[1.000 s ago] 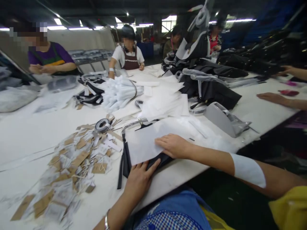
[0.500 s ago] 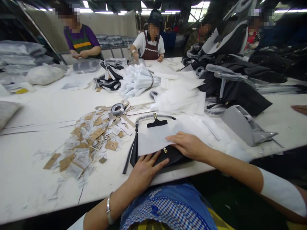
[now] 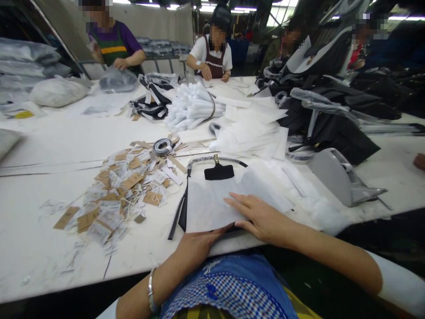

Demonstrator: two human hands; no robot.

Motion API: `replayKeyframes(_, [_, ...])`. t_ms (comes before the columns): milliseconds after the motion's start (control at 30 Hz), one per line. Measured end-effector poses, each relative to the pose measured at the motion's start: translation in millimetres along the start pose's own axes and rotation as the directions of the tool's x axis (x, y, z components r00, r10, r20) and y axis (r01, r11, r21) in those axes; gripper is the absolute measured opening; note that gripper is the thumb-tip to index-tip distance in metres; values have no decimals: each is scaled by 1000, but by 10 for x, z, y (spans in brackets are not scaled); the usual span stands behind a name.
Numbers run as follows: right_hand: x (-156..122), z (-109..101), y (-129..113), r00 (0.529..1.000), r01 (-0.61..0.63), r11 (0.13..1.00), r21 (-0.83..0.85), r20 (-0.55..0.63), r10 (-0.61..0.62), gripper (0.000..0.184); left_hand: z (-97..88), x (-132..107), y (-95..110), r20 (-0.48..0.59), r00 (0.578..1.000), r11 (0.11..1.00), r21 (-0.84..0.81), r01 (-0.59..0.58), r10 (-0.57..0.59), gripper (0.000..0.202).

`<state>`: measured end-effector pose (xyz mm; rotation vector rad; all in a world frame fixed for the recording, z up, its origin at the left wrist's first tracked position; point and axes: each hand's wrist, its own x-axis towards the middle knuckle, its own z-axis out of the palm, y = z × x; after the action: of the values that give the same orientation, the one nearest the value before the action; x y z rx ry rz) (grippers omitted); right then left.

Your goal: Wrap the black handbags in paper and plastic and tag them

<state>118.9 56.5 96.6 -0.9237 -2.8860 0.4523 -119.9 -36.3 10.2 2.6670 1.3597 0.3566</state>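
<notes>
A black handbag [image 3: 183, 217] lies at the table's front edge, mostly hidden under a white sheet [image 3: 206, 204]. Its handle [image 3: 201, 160] arches behind, partly wrapped in clear film, and a black flap with a gold clasp [image 3: 219, 173] shows past the sheet. My right hand [image 3: 265, 219] rests on the sheet, fingers outstretched and apart. At the sheet's near edge is my left hand [image 3: 199, 243]; one finger stretches along the bag's front, while the other fingers are covered by the sheet.
Brown and white tags [image 3: 122, 190] are heaped to the left, with a coiled strap [image 3: 162, 147] behind them. Further back lie bundled white foam tubes [image 3: 192, 108] and stacked white sheets [image 3: 255, 133]. Black bags [image 3: 335, 119] pile up at right. Co-workers [image 3: 215, 51] stand across the table.
The white sheet has come nearer to me and now covers the bag's gold emblem. My left fingers went from on top of the bag to partly under the sheet; my right hand moved slightly nearer.
</notes>
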Motion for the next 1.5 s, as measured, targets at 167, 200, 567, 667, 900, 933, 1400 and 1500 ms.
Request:
replayKeyframes(167, [182,-148,-9,987,150,989,19,-56,-149,74,-76,23,52,40,995,994,-63,92,-90,66])
replayKeyframes(200, [210,-117,2,977,211,977,17,12,-211,78,-86,28,63,47,993,991,-73,110,-106,64])
replayKeyframes(567, [433,-86,99,942,57,982,-179,-315,-112,46,-33,80,-5,-83,996,997,77,28,-22,65])
replayKeyframes(667, [387,-22,24,968,132,975,-180,-190,-166,22,-53,79,23,-72,996,998,45,47,-43,62])
replayKeyframes(900, [485,162,53,994,35,977,-211,-89,-55,13,-108,98,38,-84,996,999,19,34,-33,57])
replayKeyframes(933, [508,184,38,995,38,975,-217,-82,-57,14,-105,100,35,-90,996,999,23,30,-28,57])
replayKeyframes(1400, [266,-132,264,968,170,984,45,177,-175,69,-111,88,38,-94,995,1000,0,30,-29,62])
replayKeyframes(1500, [162,-50,294,978,157,987,-20,141,-153,52,-89,87,34,-98,995,999,-13,30,-32,62])
